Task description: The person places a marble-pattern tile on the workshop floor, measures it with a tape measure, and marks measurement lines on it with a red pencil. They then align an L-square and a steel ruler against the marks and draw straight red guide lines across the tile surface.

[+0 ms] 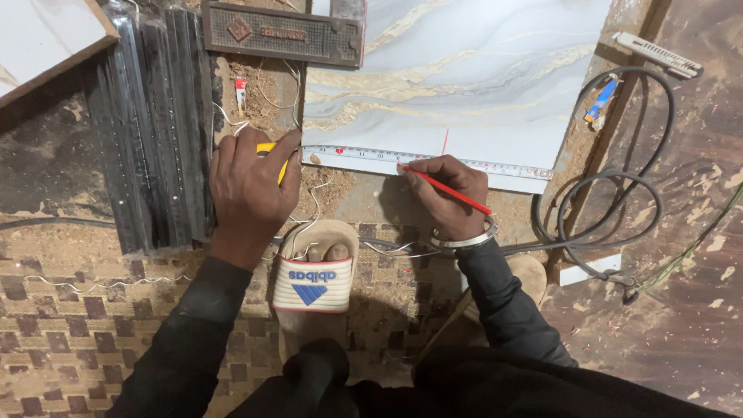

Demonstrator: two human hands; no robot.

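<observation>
Here, a big marbled tile (464,70) lying flat on the floor, near edge toward the knees, likely so the edge can be measured and marked from a crouch. Along that edge, a tape (433,159) drawn out flat and touching the tile, blade running from the left hand to past the right, evidently to give a straight scale against the tile. On the tile, just above the tape, a short red line (445,142).

Left of the tile, a bundle of dark strips (155,124); above, a dark metal plate (282,32). To the right, a looped grey cable (611,209). Below, a white sandal (313,282) on a foot between the arms.

Left hand (251,190) curled down over the yellow tape case (271,151), fingers pressed together and gripping it, seemingly pinning it so the blade stays taut. Right hand (449,197), with a metal bangle (464,240) at the wrist, fingers pinching a red pencil (445,190); tip at the tape's near edge, just left of and below the red line, shaft slanting back across the knuckles.
</observation>
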